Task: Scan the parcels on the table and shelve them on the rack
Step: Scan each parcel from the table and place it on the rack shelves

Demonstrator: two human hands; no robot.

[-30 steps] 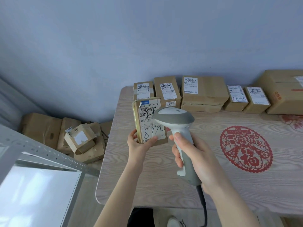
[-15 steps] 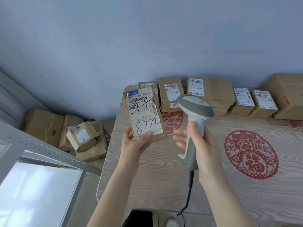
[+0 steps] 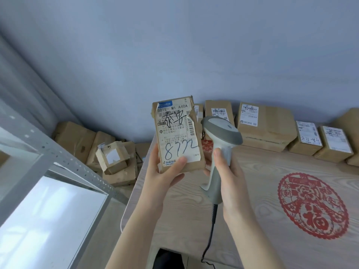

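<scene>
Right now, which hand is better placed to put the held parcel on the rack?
Left. The left hand grips the parcel, and the rack stands on that side; the right hand holds the scanner.

Far-right box (image 3: 352,125) — cut by edge, rear parcel (image 3: 199,113) half hidden

Parcel (image 3: 177,134): creased matt brown cardboard, torn white paper label. Scanner (image 3: 220,144): smooth matt grey plastic. Table (image 3: 252,191): pale wood-grain. Rack (image 3: 38,154): grey perforated metal, glossy white shelf.
</scene>
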